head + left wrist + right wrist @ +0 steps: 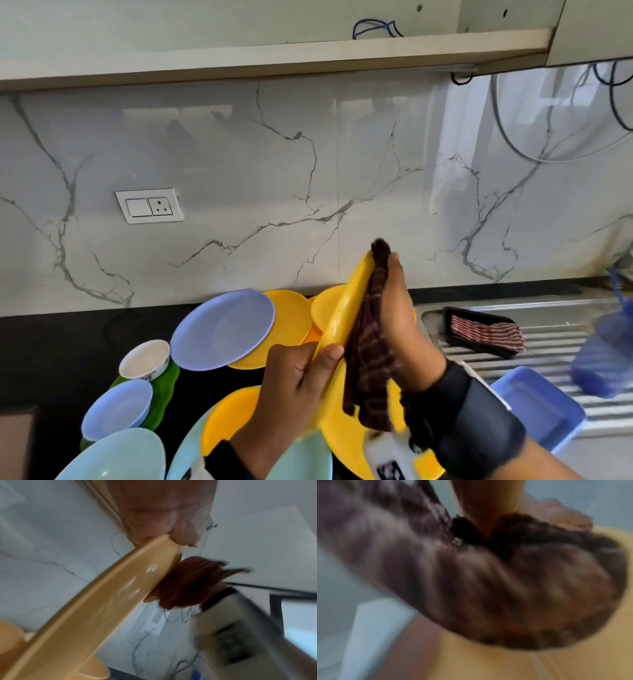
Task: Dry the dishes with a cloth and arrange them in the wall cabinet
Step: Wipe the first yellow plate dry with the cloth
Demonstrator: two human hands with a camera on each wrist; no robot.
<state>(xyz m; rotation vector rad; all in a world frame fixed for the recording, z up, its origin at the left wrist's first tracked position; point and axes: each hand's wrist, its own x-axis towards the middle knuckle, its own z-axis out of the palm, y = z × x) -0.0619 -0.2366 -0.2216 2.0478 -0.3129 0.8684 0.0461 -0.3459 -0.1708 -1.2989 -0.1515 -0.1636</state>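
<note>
Head view: a round yellow plastic plate (346, 308) stands on edge above the bench while it is wiped.

Left hand (291, 380) grips the plate's lower rim, thumb on the near face, probably to steady it upright so both faces can be reached. Right hand (397, 325) presses a dark maroon checked cloth (370, 342) flat against the plate's right face, fingers curled round the bunched cloth. So the plate sits between the two hands, over the yellow and blue plates lying near the bench's back edge. Open wall cabinet (308, 51) hangs above, its shelf showing no dishes.
</note>
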